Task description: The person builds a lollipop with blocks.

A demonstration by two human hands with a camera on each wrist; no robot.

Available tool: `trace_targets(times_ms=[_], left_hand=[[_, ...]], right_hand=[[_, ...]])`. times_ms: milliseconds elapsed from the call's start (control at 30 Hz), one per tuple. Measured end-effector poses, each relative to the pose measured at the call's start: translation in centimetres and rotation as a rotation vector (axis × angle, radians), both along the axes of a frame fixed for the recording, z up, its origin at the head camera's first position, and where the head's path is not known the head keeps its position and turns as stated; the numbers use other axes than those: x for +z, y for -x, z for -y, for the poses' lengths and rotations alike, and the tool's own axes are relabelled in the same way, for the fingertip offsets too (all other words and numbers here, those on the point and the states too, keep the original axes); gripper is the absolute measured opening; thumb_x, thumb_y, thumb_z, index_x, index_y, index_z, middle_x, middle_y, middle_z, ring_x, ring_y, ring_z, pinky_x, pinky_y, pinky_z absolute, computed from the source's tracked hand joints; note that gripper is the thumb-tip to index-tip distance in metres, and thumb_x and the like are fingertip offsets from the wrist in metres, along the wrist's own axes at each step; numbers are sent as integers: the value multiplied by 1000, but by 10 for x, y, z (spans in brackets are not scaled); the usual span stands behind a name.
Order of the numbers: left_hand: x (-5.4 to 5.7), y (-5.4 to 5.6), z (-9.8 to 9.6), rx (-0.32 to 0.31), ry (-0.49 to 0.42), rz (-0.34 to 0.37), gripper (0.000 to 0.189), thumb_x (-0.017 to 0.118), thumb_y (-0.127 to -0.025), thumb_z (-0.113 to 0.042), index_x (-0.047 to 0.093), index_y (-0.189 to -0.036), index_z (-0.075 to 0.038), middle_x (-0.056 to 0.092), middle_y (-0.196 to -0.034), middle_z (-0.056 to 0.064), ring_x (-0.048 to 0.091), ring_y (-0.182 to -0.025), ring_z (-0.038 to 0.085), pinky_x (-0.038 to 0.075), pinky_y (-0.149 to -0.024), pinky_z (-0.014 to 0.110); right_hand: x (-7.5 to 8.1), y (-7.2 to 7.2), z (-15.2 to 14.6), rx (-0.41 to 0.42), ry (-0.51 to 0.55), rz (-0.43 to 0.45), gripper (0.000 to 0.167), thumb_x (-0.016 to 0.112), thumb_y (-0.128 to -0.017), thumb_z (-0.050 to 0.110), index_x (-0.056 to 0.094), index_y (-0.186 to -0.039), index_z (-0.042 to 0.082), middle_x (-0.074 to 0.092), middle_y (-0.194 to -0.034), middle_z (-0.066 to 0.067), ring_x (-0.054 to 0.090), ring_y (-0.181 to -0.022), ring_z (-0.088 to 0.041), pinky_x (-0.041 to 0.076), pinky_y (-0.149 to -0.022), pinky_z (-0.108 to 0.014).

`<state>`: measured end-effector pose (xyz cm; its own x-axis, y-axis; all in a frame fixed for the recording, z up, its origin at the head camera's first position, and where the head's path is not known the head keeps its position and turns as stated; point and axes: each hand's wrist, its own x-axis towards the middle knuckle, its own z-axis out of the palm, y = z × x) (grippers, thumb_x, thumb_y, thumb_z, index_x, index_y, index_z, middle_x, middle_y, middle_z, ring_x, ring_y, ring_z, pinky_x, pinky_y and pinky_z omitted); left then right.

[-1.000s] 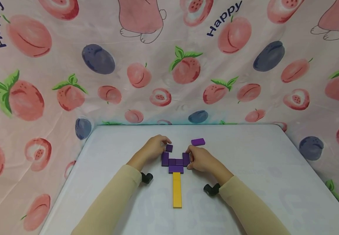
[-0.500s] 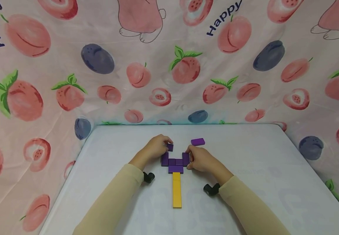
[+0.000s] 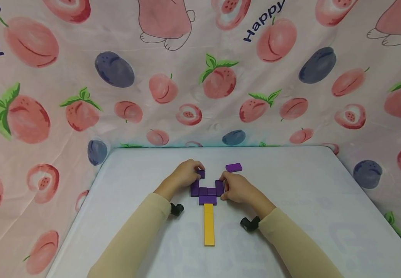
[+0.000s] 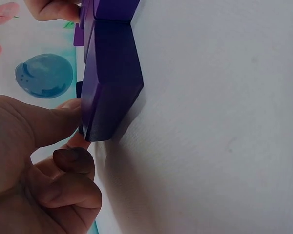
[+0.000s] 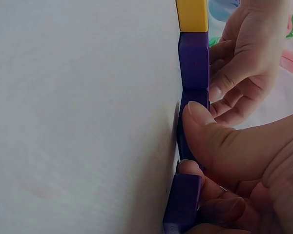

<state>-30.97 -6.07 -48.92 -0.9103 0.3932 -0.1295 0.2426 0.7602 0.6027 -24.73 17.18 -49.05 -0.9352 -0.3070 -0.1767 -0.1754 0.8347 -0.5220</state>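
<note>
Purple blocks form a U-shaped figure on the table, above a yellow strip (image 3: 208,227) like a stem. My left hand (image 3: 184,173) pinches a small purple block (image 3: 202,174) right at the far end of the left upright purple block (image 3: 195,189). That upright block (image 4: 112,58) looms large in the left wrist view, with my thumb (image 4: 63,117) behind it. On the other side, my right hand (image 3: 239,189) grips the right upright purple block (image 3: 219,188) between thumb and index finger. In the right wrist view the thumb (image 5: 205,129) lies along that block's side, partly hiding it.
A loose purple block (image 3: 234,167) lies behind my right hand. Between the uprights sit small purple squares (image 3: 207,191) above a wide purple block (image 3: 207,200). A fruit-printed cloth (image 3: 193,92) hangs beyond the white table (image 3: 290,185).
My left hand has shifted slightly right and away from me, bringing the small purple block in against the left upright's far end. The right hand has stayed in place.
</note>
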Motion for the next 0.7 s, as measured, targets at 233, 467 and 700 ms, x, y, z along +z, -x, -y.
trace_targets(times_ms=[233,467,700], left_hand=[[3,-3,-2,-4,-3,12,26,70,-103,-10,75,-126,-18,67,-123,10,64,-108,26,54,-107,47],[9,-7,-6,-32,1,-8,26,71,-101,-10,74,-126,-17,67,-121,11,65,-109,25,53,-106,47],[11,-11,-9,-55,8,-13,26,73,-101,-12,74,-126,-19,68,-122,10,65,-110,26,54,-106,47]], right_hand=[[-1,1,1,-7,-9,7,54,93,-83,13,63,-128,10,60,-85,-2,57,-78,-18,47,-74,-33],[1,0,1,-4,-17,5,55,93,-83,14,63,-128,10,60,-85,-2,56,-78,-17,47,-74,-33],[2,1,1,3,-15,2,55,93,-83,15,63,-128,9,60,-85,-1,56,-77,-17,46,-74,-33]])
